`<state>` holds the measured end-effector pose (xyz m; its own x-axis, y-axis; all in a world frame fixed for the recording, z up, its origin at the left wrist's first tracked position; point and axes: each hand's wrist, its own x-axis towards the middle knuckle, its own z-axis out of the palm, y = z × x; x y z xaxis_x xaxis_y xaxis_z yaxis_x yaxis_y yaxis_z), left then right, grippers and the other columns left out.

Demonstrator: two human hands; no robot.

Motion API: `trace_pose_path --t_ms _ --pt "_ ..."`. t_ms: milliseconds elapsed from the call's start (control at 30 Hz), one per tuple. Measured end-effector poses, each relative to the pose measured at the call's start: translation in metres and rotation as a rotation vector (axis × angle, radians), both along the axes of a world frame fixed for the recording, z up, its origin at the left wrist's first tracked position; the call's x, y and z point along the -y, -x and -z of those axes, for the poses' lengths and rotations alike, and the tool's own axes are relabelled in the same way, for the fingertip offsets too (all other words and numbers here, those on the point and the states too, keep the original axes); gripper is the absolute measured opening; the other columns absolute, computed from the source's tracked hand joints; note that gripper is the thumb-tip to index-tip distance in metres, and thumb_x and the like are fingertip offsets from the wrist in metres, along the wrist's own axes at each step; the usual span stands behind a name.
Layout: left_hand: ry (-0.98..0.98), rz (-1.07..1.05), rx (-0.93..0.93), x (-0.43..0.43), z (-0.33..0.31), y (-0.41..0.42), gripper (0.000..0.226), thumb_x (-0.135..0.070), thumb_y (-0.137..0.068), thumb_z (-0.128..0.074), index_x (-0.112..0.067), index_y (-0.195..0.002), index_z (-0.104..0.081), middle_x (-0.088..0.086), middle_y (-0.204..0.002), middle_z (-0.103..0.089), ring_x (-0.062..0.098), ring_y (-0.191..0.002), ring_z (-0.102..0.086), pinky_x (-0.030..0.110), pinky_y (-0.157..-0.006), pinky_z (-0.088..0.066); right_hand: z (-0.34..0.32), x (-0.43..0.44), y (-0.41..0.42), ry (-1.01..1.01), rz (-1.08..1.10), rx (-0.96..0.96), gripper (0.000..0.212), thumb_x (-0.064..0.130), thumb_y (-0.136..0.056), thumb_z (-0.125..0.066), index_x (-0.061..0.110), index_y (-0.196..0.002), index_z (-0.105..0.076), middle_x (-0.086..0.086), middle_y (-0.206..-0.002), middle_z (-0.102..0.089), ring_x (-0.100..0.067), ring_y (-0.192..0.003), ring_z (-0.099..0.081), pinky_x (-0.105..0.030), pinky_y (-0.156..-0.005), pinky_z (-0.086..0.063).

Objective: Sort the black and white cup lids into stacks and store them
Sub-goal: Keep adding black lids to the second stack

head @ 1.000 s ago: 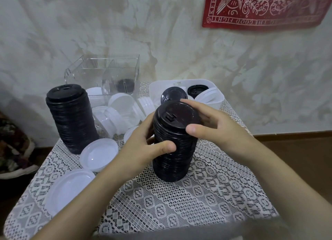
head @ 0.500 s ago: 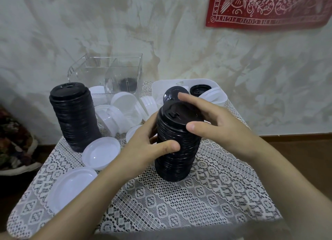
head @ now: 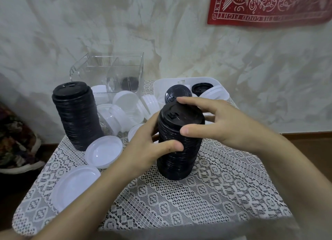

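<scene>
- On the left of the lace-covered table, a tall black stack is being left standing alone, with two loose white lids lying just in front of it.
- Behind these, a clear box is being kept nearly empty, while a heap of white lids is lying unsorted before it.
- At the middle, a second black stack is being gripped by the left hand, thumb and fingers curled round its side about halfway up.
- The top of that stack is being held by the right hand, thumb pressed on the near rim and fingers curved over the far edge.
- Since a second ago almost nothing is being altered: both grips are being kept and the stack is still standing upright on the cloth, so it is probably being squared up, not lifted.
- At the right, in the white tray, two black lids are being left among white ones, so sorting is judged unfinished and storing not yet begun.
</scene>
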<state>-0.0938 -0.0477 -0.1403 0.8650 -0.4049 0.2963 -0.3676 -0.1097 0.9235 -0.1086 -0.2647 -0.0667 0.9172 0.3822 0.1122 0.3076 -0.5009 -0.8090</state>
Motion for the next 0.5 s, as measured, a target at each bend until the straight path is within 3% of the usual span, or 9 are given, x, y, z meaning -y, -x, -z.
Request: trace_pose_path --t_ms 133,200,367,500 --pt "0.01 -0.007 -0.005 0.001 0.001 0.001 0.074 -0.042 -0.067 -0.081 -0.031 -0.135 -0.055 -0.018 -0.122 -0.071 0.005 -0.121 -0.064 0.019 -0.098 -0.048 0.004 0.002 -0.001 0.06 0.05 0.045 0.09 0.073 -0.058 -0.077 0.047 -0.141 -0.055 0.03 -0.127 -0.064 0.016 -0.119 -0.053 -0.015 -0.095 -0.04" --pt "0.011 -0.003 -0.004 0.0 0.0 0.001 0.074 -0.043 -0.067 -0.081 -0.031 -0.135 -0.055 -0.017 -0.123 -0.071 0.005 -0.121 -0.064 0.018 -0.097 -0.047 0.007 0.0 0.0 0.065 0.077 0.072 0.089 0.076 -0.058 -0.073 0.049 -0.141 -0.054 0.031 -0.128 -0.063 0.015 -0.12 -0.053 -0.017 -0.098 -0.04" --pt "0.035 0.028 -0.039 -0.003 -0.006 0.002 0.091 -0.073 -0.061 -0.082 -0.037 -0.139 -0.054 -0.015 -0.13 -0.069 0.006 -0.127 -0.061 0.019 -0.1 -0.048 0.024 -0.006 0.005 -0.207 0.071 0.044 0.083 0.058 -0.066 -0.081 0.046 -0.143 -0.053 0.03 -0.135 -0.061 0.01 -0.129 -0.052 -0.024 -0.106 -0.045" --pt "0.042 0.052 -0.031 -0.002 -0.006 -0.001 0.111 -0.075 -0.059 -0.082 -0.032 -0.153 -0.041 -0.018 -0.141 -0.063 0.004 -0.134 -0.056 0.019 -0.105 -0.046 0.02 0.004 0.007 -0.323 0.02 -0.01 0.074 0.053 -0.072 -0.078 0.044 -0.141 -0.054 0.033 -0.14 -0.058 0.01 -0.133 -0.05 -0.022 -0.102 -0.047"
